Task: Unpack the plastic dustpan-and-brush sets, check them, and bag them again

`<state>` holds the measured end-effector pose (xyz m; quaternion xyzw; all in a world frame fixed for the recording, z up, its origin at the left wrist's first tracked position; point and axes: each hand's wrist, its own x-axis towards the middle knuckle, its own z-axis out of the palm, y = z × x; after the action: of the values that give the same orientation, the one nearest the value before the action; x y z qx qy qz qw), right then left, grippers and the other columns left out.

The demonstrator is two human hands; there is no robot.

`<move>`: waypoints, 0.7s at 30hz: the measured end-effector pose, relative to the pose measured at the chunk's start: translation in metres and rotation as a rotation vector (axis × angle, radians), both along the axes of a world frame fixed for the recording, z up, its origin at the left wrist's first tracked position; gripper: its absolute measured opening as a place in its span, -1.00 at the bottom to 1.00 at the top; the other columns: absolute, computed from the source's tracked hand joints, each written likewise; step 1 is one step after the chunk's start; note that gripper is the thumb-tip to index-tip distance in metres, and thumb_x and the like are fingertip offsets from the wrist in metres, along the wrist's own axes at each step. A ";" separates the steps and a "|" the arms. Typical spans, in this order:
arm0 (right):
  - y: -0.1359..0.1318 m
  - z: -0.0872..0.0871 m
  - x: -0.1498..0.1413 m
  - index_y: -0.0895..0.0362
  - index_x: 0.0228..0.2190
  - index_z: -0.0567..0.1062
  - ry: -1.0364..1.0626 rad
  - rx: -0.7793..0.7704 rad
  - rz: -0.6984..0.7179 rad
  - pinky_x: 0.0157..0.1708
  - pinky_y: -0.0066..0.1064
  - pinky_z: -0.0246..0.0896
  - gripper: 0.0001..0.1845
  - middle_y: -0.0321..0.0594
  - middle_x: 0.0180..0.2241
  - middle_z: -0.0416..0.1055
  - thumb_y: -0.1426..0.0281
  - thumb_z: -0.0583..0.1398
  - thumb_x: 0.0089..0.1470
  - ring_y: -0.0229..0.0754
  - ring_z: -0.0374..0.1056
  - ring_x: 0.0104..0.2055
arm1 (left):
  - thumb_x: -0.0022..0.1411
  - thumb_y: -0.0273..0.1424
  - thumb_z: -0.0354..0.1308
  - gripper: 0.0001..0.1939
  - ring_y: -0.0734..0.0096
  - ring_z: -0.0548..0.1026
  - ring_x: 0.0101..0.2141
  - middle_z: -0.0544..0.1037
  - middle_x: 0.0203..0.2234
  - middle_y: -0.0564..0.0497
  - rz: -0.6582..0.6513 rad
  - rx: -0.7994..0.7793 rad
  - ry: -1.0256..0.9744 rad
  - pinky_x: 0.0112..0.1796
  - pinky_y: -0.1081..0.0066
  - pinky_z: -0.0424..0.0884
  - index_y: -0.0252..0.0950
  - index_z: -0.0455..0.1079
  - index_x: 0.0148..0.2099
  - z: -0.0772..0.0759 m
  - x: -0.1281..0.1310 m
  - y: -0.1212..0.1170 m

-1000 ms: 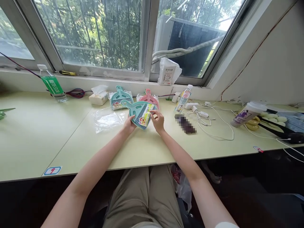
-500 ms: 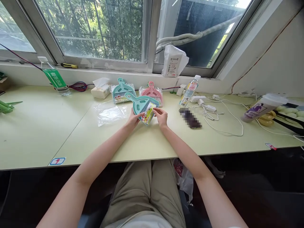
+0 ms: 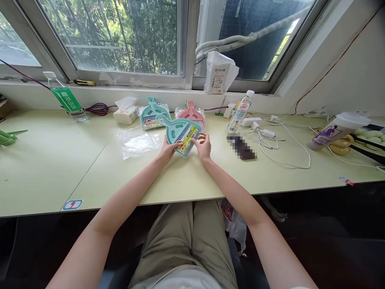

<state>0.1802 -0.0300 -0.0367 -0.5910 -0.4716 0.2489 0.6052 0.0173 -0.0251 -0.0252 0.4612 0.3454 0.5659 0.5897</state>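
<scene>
A teal mini dustpan-and-brush set [image 3: 176, 129] with a yellow printed label card [image 3: 187, 138] over its bristles is held up above the table, handle pointing to the upper left. My left hand [image 3: 169, 149] grips its lower left edge, thumb on the front. At its lower right, my right hand [image 3: 203, 146] has thumb and curled fingers against the edge beside the card. Behind stand two more sets in clear wrap, one teal [image 3: 153, 110] and one pink [image 3: 191, 110]. An emptied clear plastic bag [image 3: 138, 143] lies flat to the left.
A tissue pack [image 3: 125, 112] and green-labelled bottle [image 3: 68, 100] stand back left. Rightward are another drink bottle [image 3: 240, 111], a blurred-out dark object [image 3: 242, 147], white cables [image 3: 264, 140] and a tilted cup [image 3: 337, 130]. The table's front edge [image 3: 186, 201] lies before my lap.
The label card now lies flatter across the bristles, showing more of its face. My right hand's fingers have shifted slightly at the set's right edge. My left hand keeps its grip.
</scene>
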 end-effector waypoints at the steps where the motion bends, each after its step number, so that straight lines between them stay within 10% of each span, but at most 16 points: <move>1: 0.001 0.000 0.000 0.01 -0.05 0.35 0.041 0.009 -0.007 -0.19 -0.36 0.35 -0.44 -0.20 -0.08 0.43 0.21 0.35 -0.10 -0.21 0.39 -0.25 | -0.16 -0.55 0.33 -0.18 0.18 0.44 0.04 0.45 0.04 -0.04 0.005 -0.001 0.006 0.01 0.24 0.45 -0.10 0.15 0.17 0.001 0.000 0.000; 8: 0.004 0.001 -0.001 0.04 -0.19 0.37 0.543 -0.127 0.523 -0.18 -0.33 0.45 -0.67 -0.23 -0.14 0.51 0.25 0.31 0.00 -0.18 0.48 -0.17 | -0.22 -0.47 0.40 -0.11 0.10 0.43 0.06 0.46 0.03 -0.08 -0.025 0.051 0.038 0.02 0.17 0.43 -0.15 0.15 0.19 0.003 -0.002 0.000; 21: 0.003 0.005 0.002 0.08 -0.30 0.42 0.630 -0.113 0.511 -0.14 -0.24 0.51 -0.74 -0.26 -0.31 0.58 0.42 0.36 -0.03 -0.14 0.54 -0.23 | -0.13 -0.24 0.44 -0.21 0.08 0.45 -0.01 0.49 -0.06 -0.11 0.035 0.161 0.279 0.00 0.19 0.37 -0.23 0.25 0.15 0.010 -0.016 0.013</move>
<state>0.1818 -0.0270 -0.0320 -0.3822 -0.3804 0.5855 0.6052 0.0016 -0.0117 -0.0154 0.5750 0.3855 0.5324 0.4872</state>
